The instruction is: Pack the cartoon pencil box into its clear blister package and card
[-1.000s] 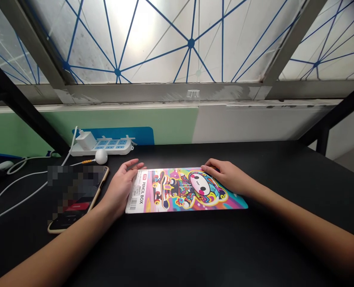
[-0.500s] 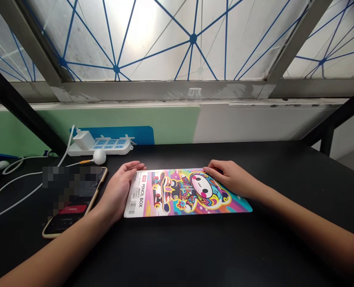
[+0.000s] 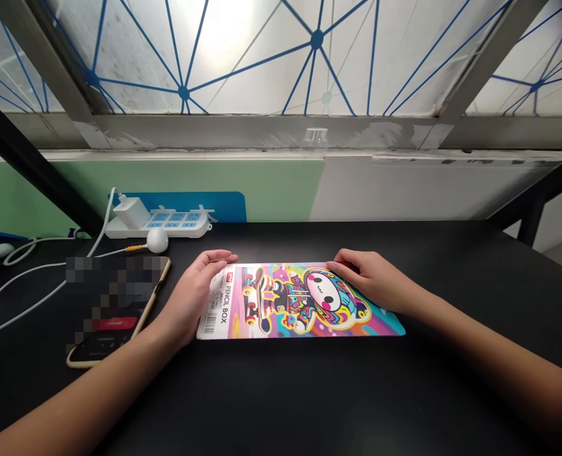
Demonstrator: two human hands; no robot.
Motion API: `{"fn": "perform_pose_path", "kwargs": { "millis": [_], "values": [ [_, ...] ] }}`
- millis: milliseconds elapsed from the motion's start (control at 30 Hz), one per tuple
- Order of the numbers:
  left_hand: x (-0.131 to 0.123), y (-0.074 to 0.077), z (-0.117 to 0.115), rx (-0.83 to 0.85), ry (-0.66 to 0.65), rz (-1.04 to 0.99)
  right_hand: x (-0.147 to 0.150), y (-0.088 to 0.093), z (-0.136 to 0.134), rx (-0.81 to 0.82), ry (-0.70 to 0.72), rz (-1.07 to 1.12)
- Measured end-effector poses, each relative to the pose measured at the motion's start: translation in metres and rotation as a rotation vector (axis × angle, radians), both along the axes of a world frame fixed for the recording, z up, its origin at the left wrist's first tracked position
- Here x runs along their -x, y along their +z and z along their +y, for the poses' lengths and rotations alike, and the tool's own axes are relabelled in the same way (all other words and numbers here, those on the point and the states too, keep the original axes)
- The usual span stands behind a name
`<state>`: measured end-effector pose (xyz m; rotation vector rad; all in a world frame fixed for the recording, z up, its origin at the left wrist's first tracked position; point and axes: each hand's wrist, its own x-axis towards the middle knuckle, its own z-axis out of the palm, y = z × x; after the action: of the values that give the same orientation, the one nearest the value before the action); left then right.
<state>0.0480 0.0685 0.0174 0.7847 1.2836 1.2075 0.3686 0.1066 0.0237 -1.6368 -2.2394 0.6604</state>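
Observation:
A flat, brightly printed pencil box (image 3: 290, 304), labelled PENCIL BOX, lies on the black desk with its white barcode end to the left. It carries a cartoon figure on a skateboard, turned sideways. My left hand (image 3: 197, 291) is round the box's left end, thumb on the far left corner and fingers reaching past the far edge. At the far edge, right of the middle, my right hand (image 3: 369, 275) grips with its fingers bent and partly hidden. Both hands touch the box, and its near edge is uncovered.
A phone (image 3: 142, 313) in a pale case lies left of my left forearm, partly blurred. Behind it are a white power strip (image 3: 180, 225) with a plugged-in charger, a small white ball-shaped device (image 3: 157, 240) and white cables. A window ledge runs along the back.
The view has tilted slightly, so everything sits a little higher in the picture. Both hands stay at the same places on the pencil box, with hardly any movement.

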Motion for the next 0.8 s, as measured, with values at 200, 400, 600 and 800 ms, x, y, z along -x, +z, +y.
{"fn": "perform_pose_path", "kwargs": {
  "millis": [200, 400, 600, 800],
  "values": [
    [-0.0003, 0.001, -0.001, -0.003, -0.029, 0.025, 0.0009, 0.0026, -0.0004, 0.022, 0.001, -0.031],
    [-0.0002, 0.0022, -0.0031, -0.008, -0.035, 0.084, 0.0014, 0.0032, 0.0003, 0.021, 0.004, -0.062],
    [0.0009, -0.0001, -0.0028, -0.01, -0.046, 0.123, 0.0011, 0.0068, -0.0017, -0.009, 0.008, -0.086],
    [-0.0006, 0.0018, -0.0038, -0.063, -0.065, 0.15, -0.0006, 0.0092, -0.0042, -0.075, 0.02, -0.08]
  ]
}}
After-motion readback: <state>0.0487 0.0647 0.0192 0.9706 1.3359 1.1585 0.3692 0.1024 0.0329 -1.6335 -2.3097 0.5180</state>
